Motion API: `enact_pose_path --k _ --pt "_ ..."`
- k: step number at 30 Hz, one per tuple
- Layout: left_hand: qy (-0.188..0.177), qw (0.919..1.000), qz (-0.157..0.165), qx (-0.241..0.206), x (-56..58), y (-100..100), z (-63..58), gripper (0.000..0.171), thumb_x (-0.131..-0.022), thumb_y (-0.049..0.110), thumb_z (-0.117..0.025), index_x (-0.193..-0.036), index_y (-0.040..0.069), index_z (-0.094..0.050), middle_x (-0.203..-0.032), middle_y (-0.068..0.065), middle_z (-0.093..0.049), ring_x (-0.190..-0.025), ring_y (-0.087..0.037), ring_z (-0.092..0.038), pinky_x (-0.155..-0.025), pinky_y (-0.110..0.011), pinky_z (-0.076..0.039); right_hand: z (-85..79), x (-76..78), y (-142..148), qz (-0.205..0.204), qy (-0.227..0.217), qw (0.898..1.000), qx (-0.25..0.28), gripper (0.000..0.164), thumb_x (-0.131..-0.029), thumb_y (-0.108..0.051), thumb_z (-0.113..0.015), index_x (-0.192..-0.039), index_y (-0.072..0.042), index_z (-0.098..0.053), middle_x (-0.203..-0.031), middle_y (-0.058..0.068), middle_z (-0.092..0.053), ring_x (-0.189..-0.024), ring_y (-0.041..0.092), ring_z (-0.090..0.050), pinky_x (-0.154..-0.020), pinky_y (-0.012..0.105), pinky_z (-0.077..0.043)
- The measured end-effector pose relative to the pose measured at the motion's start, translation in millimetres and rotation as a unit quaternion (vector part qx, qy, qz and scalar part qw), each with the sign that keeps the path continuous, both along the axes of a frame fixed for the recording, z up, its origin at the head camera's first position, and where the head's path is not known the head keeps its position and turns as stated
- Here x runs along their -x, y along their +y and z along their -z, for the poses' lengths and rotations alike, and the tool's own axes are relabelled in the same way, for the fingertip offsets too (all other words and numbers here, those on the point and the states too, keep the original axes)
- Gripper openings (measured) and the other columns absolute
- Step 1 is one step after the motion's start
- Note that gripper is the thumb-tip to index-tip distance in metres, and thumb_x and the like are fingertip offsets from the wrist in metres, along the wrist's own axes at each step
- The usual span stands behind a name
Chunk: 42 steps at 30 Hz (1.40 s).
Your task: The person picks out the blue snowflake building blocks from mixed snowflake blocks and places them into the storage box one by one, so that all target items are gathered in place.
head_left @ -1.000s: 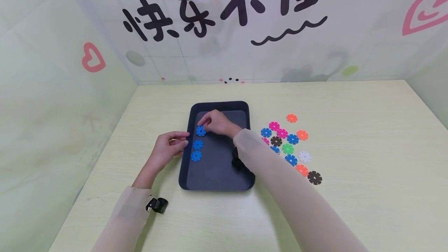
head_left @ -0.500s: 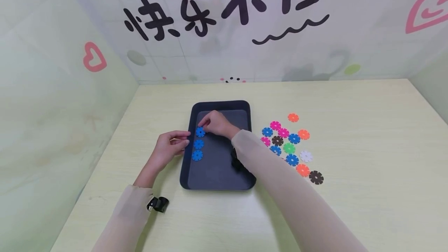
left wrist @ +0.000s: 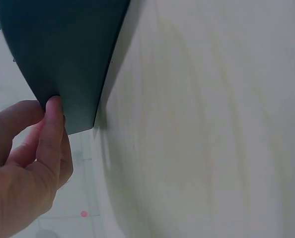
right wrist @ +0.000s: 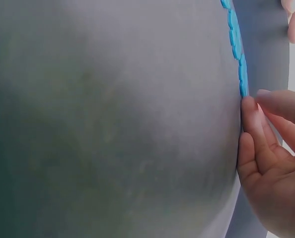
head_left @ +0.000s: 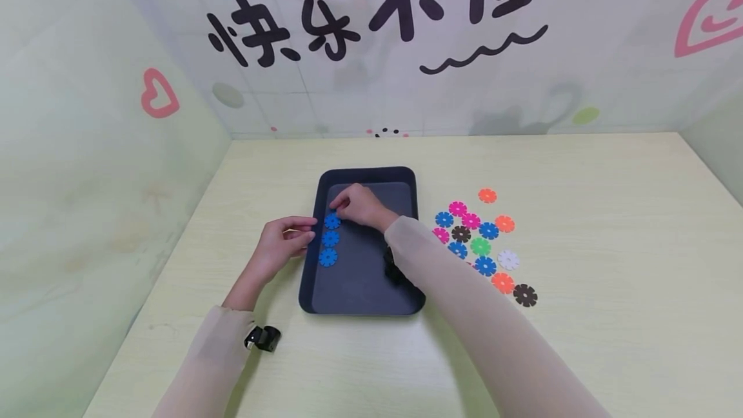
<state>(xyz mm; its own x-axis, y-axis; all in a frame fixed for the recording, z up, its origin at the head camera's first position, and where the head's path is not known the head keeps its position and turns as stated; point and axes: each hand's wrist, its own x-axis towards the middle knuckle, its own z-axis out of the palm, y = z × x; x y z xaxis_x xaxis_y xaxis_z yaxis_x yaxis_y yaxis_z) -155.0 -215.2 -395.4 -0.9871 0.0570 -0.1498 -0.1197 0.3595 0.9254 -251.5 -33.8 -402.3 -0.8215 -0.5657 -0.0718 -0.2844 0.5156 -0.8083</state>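
Observation:
A dark baking tray (head_left: 366, 298) lies on the table, and my left hand (head_left: 281, 245) pinches its left rim between thumb and fingers. The left wrist view shows this grip on the tray's wall (left wrist: 63, 64). Inside, along the left side, three blue snowflake discs form a column: a near one (head_left: 327, 257), a middle one (head_left: 330, 238) and a far one (head_left: 331, 221). My right hand (head_left: 361, 204) reaches over the tray, thumb and fingertips pinching the far disc's upper edge. In the right wrist view the right hand (right wrist: 276, 163) meets the end of the blue row (right wrist: 235, 37).
Loose snowflake discs lie right of the tray: orange (head_left: 487, 195), pink (head_left: 457, 209), green (head_left: 480, 246), white (head_left: 508, 259), dark brown (head_left: 525, 295) and several blue (head_left: 485, 266). My right sleeve (head_left: 464, 302) hides part of this group. A printed wall (head_left: 360, 102) stands behind the table.
The far blue disc has slid slightly toward me, closing the gap to the middle disc. My left hand keeps its hold on the tray rim.

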Motion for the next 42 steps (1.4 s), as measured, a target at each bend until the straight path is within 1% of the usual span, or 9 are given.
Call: enact_pose_path --k 4,9,18,23,26,30,34,38,42 --pt "-0.002 1.0 -0.002 0.006 0.9 0 -0.3 0.029 -0.088 0.004 -0.06 -0.117 -0.002 -0.06 -0.098 -0.016 -0.057 -0.075 -0.014 -0.059 -0.065 -0.028 -0.054 -3.4 0.4 1 0.008 -0.015 1.0 0.016 0.02 -0.083 -0.001 -0.063 -0.102 -0.002 -0.07 -0.089 0.008 -0.068 -0.077 0.014 -0.059 -0.069 0.02 -0.049" --pt "0.001 1.0 0.0 0.002 1.9 0 0.2 0.03 -0.088 0.003 -0.06 -0.117 -0.004 -0.059 -0.097 -0.017 -0.057 -0.075 -0.013 -0.059 -0.064 -0.027 -0.054 -15.3 1.4 4 -0.007 -0.015 0.999 0.027 0.023 -0.085 -0.001 -0.061 -0.106 -0.001 -0.068 -0.093 0.009 -0.067 -0.076 0.016 -0.059 -0.067 0.022 -0.049" --pt "-0.003 1.0 0.002 0.004 0.5 -2 -0.5 0.03 -0.088 0.005 -0.06 -0.117 -0.003 -0.059 -0.099 -0.017 -0.057 -0.076 -0.014 -0.059 -0.066 -0.031 -0.055 -49.4 4.8 20 -0.058 0.012 0.998 0.037 0.025 -0.088 -0.004 -0.057 -0.112 0.0 -0.064 -0.093 0.008 -0.065 -0.082 0.017 -0.059 -0.072 0.025 -0.049" --pt "-0.002 1.0 0.002 -0.001 0.6 -2 0.5 0.03 -0.087 0.004 -0.061 -0.116 -0.003 -0.059 -0.098 -0.016 -0.057 -0.075 -0.013 -0.059 -0.065 -0.03 -0.055 -67.4 3.3 36 -0.071 0.028 0.996 0.047 0.026 -0.088 -0.005 -0.058 -0.113 0.001 -0.063 -0.093 0.009 -0.064 -0.083 0.017 -0.06 -0.077 0.027 -0.049" --pt "-0.001 1.0 0.002 -0.001 0.1 -1 0.3 0.031 -0.087 0.004 -0.061 -0.117 -0.004 -0.059 -0.097 -0.015 -0.057 -0.075 -0.013 -0.059 -0.064 -0.028 -0.054 -75.3 3.2 47 -0.073 0.036 0.995 0.054 0.025 -0.088 -0.005 -0.059 -0.112 0.0 -0.064 -0.092 0.009 -0.064 -0.083 0.018 -0.059 -0.078 0.029 -0.049" --pt "0.0 1.0 -0.001 0.0 -1.0 -1 -0.2 0.031 -0.087 0.004 -0.061 -0.117 -0.005 -0.058 -0.097 -0.016 -0.057 -0.075 -0.014 -0.058 -0.064 -0.027 -0.054 -81.7 4.3 64 -0.064 0.044 0.996 0.054 0.024 -0.087 -0.004 -0.059 -0.11 -0.002 -0.065 -0.093 0.01 -0.064 -0.083 0.019 -0.059 -0.078 0.03 -0.05" --pt "0.0 1.0 -0.003 0.001 -2.0 -1 -0.8 0.032 -0.087 0.004 -0.061 -0.118 -0.005 -0.058 -0.097 -0.016 -0.057 -0.076 -0.015 -0.058 -0.065 -0.027 -0.054 -84.5 5.5 82 -0.044 0.053 0.997 0.034 0.025 -0.087 -0.005 -0.06 -0.111 -0.003 -0.065 -0.095 0.01 -0.064 -0.086 0.02 -0.06 -0.079 0.032 -0.05" --pt "0.0 1.0 -0.003 -0.002 -2.9 0 -2.5 0.033 -0.087 0.005 -0.061 -0.119 -0.005 -0.057 -0.098 -0.016 -0.057 -0.077 -0.016 -0.058 -0.065 -0.028 -0.054 -82.1 6.6 100 -0.015 0.048 0.999 0.015 0.026 -0.087 -0.007 -0.061 -0.112 -0.005 -0.065 -0.097 0.008 -0.064 -0.087 0.02 -0.06 -0.079 0.033 -0.051" --pt "0.001 1.0 -0.001 -0.003 -3.2 1 -3.1 0.033 -0.087 0.005 -0.061 -0.119 -0.005 -0.057 -0.097 -0.015 -0.057 -0.076 -0.015 -0.058 -0.065 -0.028 -0.054 -75.7 7.0 118 0.013 0.035 0.999 0.0 0.027 -0.087 -0.009 -0.062 -0.113 -0.005 -0.064 -0.101 0.009 -0.063 -0.087 0.021 -0.059 -0.077 0.034 -0.051"
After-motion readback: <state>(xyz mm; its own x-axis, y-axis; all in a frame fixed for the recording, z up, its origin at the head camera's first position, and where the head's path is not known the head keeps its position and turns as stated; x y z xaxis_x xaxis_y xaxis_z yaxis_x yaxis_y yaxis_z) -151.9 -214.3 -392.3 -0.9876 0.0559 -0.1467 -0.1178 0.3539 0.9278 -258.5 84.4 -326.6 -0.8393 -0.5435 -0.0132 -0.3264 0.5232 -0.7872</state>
